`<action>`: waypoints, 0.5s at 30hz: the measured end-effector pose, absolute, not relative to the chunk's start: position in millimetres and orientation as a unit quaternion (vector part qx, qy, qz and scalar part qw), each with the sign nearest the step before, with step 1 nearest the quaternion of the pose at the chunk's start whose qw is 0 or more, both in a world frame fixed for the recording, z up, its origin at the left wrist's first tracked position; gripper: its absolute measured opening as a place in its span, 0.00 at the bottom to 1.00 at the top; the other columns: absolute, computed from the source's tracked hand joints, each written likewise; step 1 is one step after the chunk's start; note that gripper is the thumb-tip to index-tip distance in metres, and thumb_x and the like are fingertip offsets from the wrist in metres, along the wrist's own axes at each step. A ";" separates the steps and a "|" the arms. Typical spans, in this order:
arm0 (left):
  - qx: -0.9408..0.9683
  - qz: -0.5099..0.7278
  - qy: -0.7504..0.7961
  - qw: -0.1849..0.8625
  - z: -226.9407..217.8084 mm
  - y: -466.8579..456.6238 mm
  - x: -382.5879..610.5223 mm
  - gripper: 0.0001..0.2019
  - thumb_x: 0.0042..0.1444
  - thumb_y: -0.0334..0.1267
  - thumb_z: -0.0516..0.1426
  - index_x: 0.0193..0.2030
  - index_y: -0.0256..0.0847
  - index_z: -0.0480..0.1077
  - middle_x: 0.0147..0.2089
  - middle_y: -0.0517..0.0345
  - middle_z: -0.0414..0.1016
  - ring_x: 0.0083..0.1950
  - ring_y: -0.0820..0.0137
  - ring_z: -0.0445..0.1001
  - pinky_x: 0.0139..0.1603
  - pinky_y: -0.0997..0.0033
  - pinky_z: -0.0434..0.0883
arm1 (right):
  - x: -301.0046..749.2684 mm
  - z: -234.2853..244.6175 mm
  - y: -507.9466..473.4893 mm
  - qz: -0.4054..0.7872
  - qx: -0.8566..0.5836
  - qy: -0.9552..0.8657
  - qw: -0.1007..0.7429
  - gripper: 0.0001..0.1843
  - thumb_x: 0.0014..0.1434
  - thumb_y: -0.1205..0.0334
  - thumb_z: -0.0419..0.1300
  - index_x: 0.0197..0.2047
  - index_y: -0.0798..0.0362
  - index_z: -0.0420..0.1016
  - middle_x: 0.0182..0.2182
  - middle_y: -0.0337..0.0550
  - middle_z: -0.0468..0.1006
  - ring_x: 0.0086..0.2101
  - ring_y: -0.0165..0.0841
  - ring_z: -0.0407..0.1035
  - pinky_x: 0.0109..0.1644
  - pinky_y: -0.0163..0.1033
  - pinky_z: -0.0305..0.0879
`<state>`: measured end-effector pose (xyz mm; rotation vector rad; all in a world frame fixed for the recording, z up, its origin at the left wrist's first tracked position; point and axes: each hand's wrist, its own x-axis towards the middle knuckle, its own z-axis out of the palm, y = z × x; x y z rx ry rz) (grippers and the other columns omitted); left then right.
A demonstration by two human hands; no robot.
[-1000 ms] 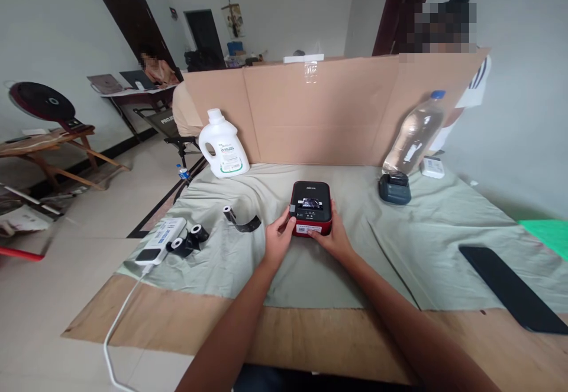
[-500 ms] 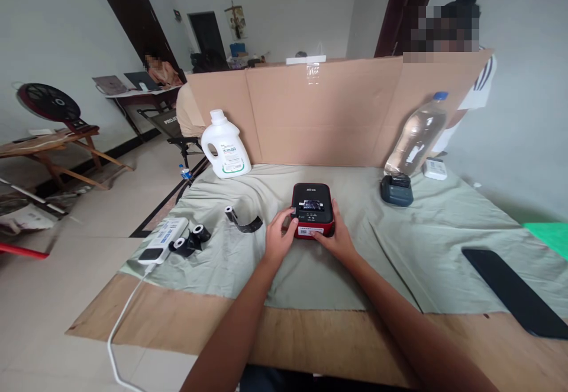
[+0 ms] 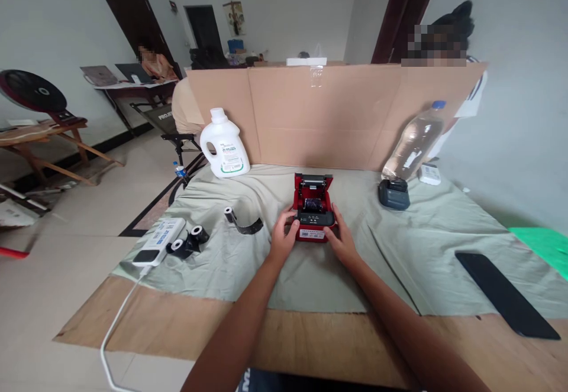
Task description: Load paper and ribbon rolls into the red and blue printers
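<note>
A small red and black label printer (image 3: pixel 311 231) stands on the cloth in front of me. Its lid (image 3: pixel 313 180) is tipped up and back, and a dark roll (image 3: pixel 312 204) lies inside the red bay. My left hand (image 3: pixel 284 230) grips the printer's left side, thumb near the front corner by the buttons. On the opposite side my right hand (image 3: pixel 342 241) holds it, thumb at the front right edge. To the left lies a partly unrolled black ribbon roll (image 3: pixel 228 214). Several more black rolls (image 3: pixel 180 248) sit beside a white power strip (image 3: pixel 160 242).
A white detergent jug (image 3: pixel 228 149) stands back left against a cardboard screen (image 3: pixel 319 117). At the right are a large clear bottle (image 3: pixel 415 138), a dark small device (image 3: pixel 394 194), a white box (image 3: pixel 429 173) and a black phone-like slab (image 3: pixel 506 291). A white cable (image 3: pixel 109 333) hangs off the table's left edge.
The printer's lid has swung up, exposing the red inside and the roll. Both hands stay at its sides, with the right thumb shifted from the front label to the right corner.
</note>
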<state>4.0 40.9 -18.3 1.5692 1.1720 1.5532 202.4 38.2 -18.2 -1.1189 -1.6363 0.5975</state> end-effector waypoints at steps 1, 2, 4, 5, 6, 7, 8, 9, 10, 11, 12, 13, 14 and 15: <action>0.597 0.591 0.443 0.315 -16.8 39.7 3.5 0.14 0.64 0.46 0.53 0.51 0.42 0.70 0.66 0.48 0.67 0.63 0.62 0.70 0.59 0.62 0.70 | 205.3 -14.9 39.3 0.239 -0.463 -0.679 0.518 0.35 0.65 0.47 0.53 0.71 0.50 0.55 0.66 0.52 0.63 0.63 0.45 0.60 0.65 0.56 0.60; 0.597 0.591 0.442 0.315 -15.4 38.8 3.0 0.14 0.64 0.46 0.53 0.51 0.42 0.70 0.66 0.48 0.67 0.63 0.62 0.71 0.59 0.62 0.71 | 208.4 -9.9 41.7 0.225 -0.462 -0.677 0.527 0.30 0.67 0.48 0.50 0.68 0.49 0.61 0.64 0.52 0.67 0.61 0.44 0.62 0.63 0.55 0.62; 0.596 0.591 0.444 0.313 -13.2 37.8 2.3 0.14 0.64 0.46 0.53 0.51 0.42 0.70 0.66 0.48 0.67 0.62 0.62 0.71 0.59 0.63 0.71 | 214.3 5.6 51.6 0.189 -0.470 -0.682 0.528 0.23 0.68 0.50 0.47 0.59 0.48 0.73 0.56 0.50 0.75 0.56 0.43 0.68 0.60 0.54 0.65; 0.597 0.590 0.444 0.313 -12.6 37.7 2.0 0.14 0.64 0.46 0.53 0.51 0.43 0.70 0.66 0.48 0.67 0.63 0.62 0.71 0.59 0.63 0.71 | 216.6 15.5 59.4 0.174 -0.479 -0.691 0.513 0.22 0.68 0.51 0.48 0.54 0.48 0.77 0.50 0.49 0.79 0.52 0.43 0.70 0.58 0.53 0.66; 0.600 0.589 0.442 0.312 -12.4 37.8 1.8 0.14 0.64 0.46 0.53 0.51 0.43 0.70 0.66 0.49 0.67 0.63 0.62 0.70 0.59 0.63 0.71 | 218.2 26.2 69.1 0.164 -0.490 -0.709 0.480 0.20 0.67 0.52 0.50 0.50 0.48 0.80 0.45 0.49 0.80 0.46 0.42 0.73 0.54 0.52 0.69; 0.602 0.589 0.439 0.312 -12.6 38.0 1.5 0.14 0.64 0.46 0.53 0.51 0.43 0.70 0.66 0.49 0.67 0.63 0.62 0.70 0.59 0.62 0.71 | 218.7 36.8 80.2 0.158 -0.498 -0.734 0.434 0.18 0.65 0.53 0.52 0.47 0.48 0.81 0.41 0.48 0.81 0.42 0.42 0.74 0.50 0.51 0.70; 0.605 0.590 0.436 0.311 -13.0 38.2 1.3 0.14 0.64 0.45 0.53 0.51 0.43 0.70 0.66 0.49 0.67 0.64 0.62 0.69 0.59 0.62 0.71 | 218.1 46.8 92.3 0.151 -0.502 -0.761 0.382 0.17 0.63 0.55 0.54 0.45 0.49 0.82 0.38 0.48 0.82 0.39 0.42 0.74 0.48 0.50 0.71; 0.607 0.590 0.432 0.311 -13.5 38.5 1.1 0.14 0.64 0.45 0.53 0.52 0.43 0.70 0.66 0.49 0.67 0.64 0.62 0.69 0.60 0.61 0.71 | 216.3 55.4 104.8 0.147 -0.490 -0.794 0.328 0.16 0.61 0.58 0.54 0.44 0.48 0.83 0.36 0.47 0.82 0.37 0.41 0.74 0.47 0.49 0.71; 0.608 0.590 0.430 0.311 -14.1 38.6 1.0 0.13 0.64 0.44 0.53 0.52 0.43 0.70 0.66 0.49 0.67 0.65 0.62 0.68 0.60 0.60 0.70 | 213.3 62.2 117.2 0.149 -0.467 -0.824 0.283 0.16 0.60 0.62 0.54 0.44 0.48 0.83 0.36 0.46 0.83 0.38 0.41 0.74 0.47 0.48 0.70; 0.609 0.591 0.428 0.311 -14.5 38.7 0.9 0.13 0.64 0.44 0.53 0.52 0.43 0.69 0.66 0.49 0.67 0.65 0.62 0.68 0.61 0.59 0.70 | 209.5 66.6 128.9 0.155 -0.442 -0.850 0.242 0.17 0.58 0.65 0.54 0.43 0.48 0.84 0.36 0.45 0.83 0.38 0.41 0.75 0.47 0.47 0.70; 0.609 0.592 0.427 0.312 -14.8 38.8 0.8 0.13 0.64 0.44 0.53 0.52 0.43 0.69 0.66 0.49 0.67 0.65 0.62 0.68 0.61 0.58 0.70 | 204.9 68.6 139.6 0.163 -0.419 -0.870 0.205 0.17 0.56 0.68 0.55 0.41 0.47 0.84 0.37 0.45 0.84 0.38 0.41 0.75 0.46 0.46 0.70; 0.608 0.593 0.425 0.312 -14.9 38.7 0.8 0.13 0.64 0.43 0.53 0.52 0.44 0.69 0.66 0.49 0.67 0.65 0.62 0.68 0.62 0.58 0.69 | 200.0 68.4 149.0 0.172 -0.407 -0.880 0.176 0.16 0.53 0.70 0.57 0.38 0.47 0.84 0.36 0.44 0.84 0.37 0.41 0.75 0.46 0.45 0.70; 0.608 0.595 0.423 0.313 -14.8 38.6 0.9 0.13 0.64 0.43 0.53 0.53 0.44 0.69 0.66 0.49 0.66 0.65 0.62 0.68 0.63 0.57 0.69 | 195.1 66.3 157.1 0.179 -0.409 -0.881 0.155 0.15 0.49 0.72 0.59 0.34 0.47 0.84 0.33 0.44 0.84 0.36 0.41 0.75 0.45 0.44 0.70; 0.607 0.597 0.421 0.313 -14.5 38.5 0.9 0.13 0.64 0.43 0.53 0.53 0.44 0.69 0.66 0.49 0.66 0.65 0.62 0.68 0.63 0.57 0.68 | 190.3 62.8 164.0 0.184 -0.421 -0.877 0.140 0.13 0.46 0.74 0.61 0.30 0.47 0.83 0.28 0.44 0.82 0.34 0.41 0.75 0.44 0.45 0.69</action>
